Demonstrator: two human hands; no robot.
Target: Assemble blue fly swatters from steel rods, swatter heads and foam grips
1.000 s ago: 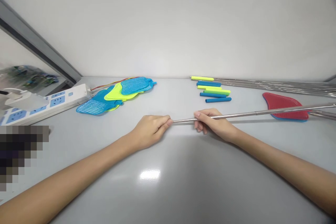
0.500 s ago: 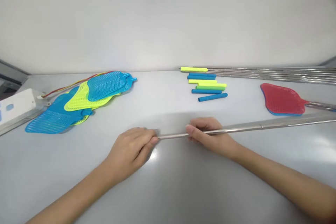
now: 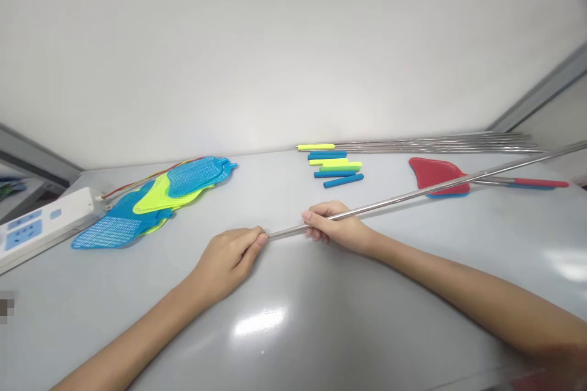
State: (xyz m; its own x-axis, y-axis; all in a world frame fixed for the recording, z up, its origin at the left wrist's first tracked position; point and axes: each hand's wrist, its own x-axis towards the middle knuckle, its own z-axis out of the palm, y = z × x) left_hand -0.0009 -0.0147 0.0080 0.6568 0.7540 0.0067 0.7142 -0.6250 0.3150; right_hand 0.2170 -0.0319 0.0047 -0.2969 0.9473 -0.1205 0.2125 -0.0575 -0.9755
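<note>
A long silver telescopic rod (image 3: 403, 197) slants up to the right across the table. Its thin left end disappears into my left hand (image 3: 232, 253), whose thumb and fingers pinch it. My right hand (image 3: 339, 225) grips the rod a little further along, thumb on top. Beyond my right hand lie several short handle sleeves (image 3: 339, 175) in blue, yellow and green. The rod passes over a red fly swatter head (image 3: 435, 174) with a blue one under it. To the left, blue and yellow swatter heads (image 3: 192, 176) overlap in a loose pile.
A white power strip (image 3: 50, 220) with red and yellow wires stands at the left edge. Several thin metal rods (image 3: 435, 143) lie along the back wall, one with a yellow sleeve on its left end. Red and blue handles (image 3: 541, 184) extend right from the swatters.
The rod's right end has risen, so it slants more steeply and now crosses the red swatter head. My hands keep their hold. The camera view has shifted, showing more of the table's right side.
</note>
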